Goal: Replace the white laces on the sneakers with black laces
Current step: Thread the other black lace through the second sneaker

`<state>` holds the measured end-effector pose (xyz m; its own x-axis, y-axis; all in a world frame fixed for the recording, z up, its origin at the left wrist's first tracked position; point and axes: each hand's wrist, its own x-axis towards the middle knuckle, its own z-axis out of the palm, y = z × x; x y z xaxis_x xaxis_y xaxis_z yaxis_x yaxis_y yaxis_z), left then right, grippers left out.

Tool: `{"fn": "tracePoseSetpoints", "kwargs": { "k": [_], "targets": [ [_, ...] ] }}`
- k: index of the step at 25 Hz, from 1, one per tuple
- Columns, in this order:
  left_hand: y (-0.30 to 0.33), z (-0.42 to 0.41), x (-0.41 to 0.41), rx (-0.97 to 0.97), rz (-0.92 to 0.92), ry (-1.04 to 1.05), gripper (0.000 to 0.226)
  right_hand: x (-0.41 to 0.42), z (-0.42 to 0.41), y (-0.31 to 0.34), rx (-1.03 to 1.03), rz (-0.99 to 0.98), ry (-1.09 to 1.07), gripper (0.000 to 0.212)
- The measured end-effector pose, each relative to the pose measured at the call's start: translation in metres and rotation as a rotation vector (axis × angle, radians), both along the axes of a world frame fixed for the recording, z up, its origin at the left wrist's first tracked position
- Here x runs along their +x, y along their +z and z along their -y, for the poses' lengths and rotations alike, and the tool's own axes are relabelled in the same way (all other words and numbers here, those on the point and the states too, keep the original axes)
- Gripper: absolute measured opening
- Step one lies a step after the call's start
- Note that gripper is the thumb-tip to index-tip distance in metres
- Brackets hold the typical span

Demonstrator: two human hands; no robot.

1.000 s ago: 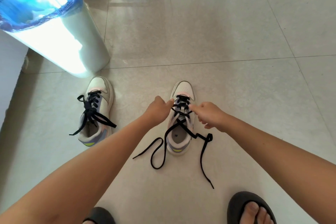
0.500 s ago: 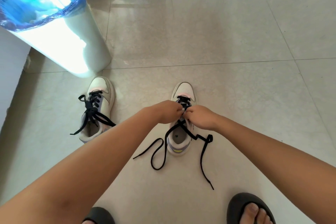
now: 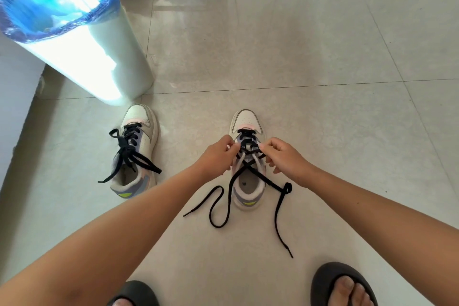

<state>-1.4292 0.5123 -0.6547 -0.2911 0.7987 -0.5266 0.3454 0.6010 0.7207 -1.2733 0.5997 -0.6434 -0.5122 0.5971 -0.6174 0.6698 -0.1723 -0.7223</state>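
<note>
On the pale glossy tiled floor, the white low-top sneaker with a lilac tongue and yellow heel tab stands nearest the person, toe pointing away. Its flat black lace is threaded through the eyelets, and the two loose ends cross over the shoe's opening and trail onto the floor on either side of the heel. The left hand and right hand meet over the middle rows, each with fingers curled in a small pinching grip on the lace beside the tongue.

This looks like snugging the rows. To do it well, I would take up slack row by row from the toe toward the opening, pulling evenly on both sides so the loose ends stay matched.

To the left of this sneaker, well apart, the matching second sneaker is already laced in black.
</note>
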Motion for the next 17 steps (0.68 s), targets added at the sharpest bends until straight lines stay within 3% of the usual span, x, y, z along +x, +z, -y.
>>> {"fn": "tracePoseSetpoints", "kwargs": {
  "k": [4, 6, 10, 13, 15, 17],
  "targets": [
    [0.011, -0.024, 0.003, -0.119, -0.111, -0.192, 0.037, -0.015, -0.001, 0.004, -0.024, 0.029, -0.041, 0.026],
    [0.009, -0.025, 0.004, -0.113, -0.028, -0.198, 0.032, -0.016, -0.003, 0.005, -0.115, 0.012, -0.105, 0.022],
    [-0.005, -0.005, 0.001, 0.075, 0.362, 0.114, 0.029, -0.005, 0.005, -0.006, -0.553, -0.224, -0.512, 0.018],
    [-0.012, 0.0, 0.006, 0.164, 0.566, 0.335, 0.029, -0.001, 0.016, -0.018, -0.667, -0.378, -0.768, 0.016],
    [-0.011, -0.004, 0.009, 0.148, 0.596, 0.417, 0.029, -0.002, 0.015, -0.018, -0.624, -0.359, -0.74, 0.017],
    [-0.006, -0.009, 0.005, 0.056, 0.482, 0.338, 0.032, -0.004, 0.008, -0.013, -0.517, -0.234, -0.564, 0.02]
  ]
}}
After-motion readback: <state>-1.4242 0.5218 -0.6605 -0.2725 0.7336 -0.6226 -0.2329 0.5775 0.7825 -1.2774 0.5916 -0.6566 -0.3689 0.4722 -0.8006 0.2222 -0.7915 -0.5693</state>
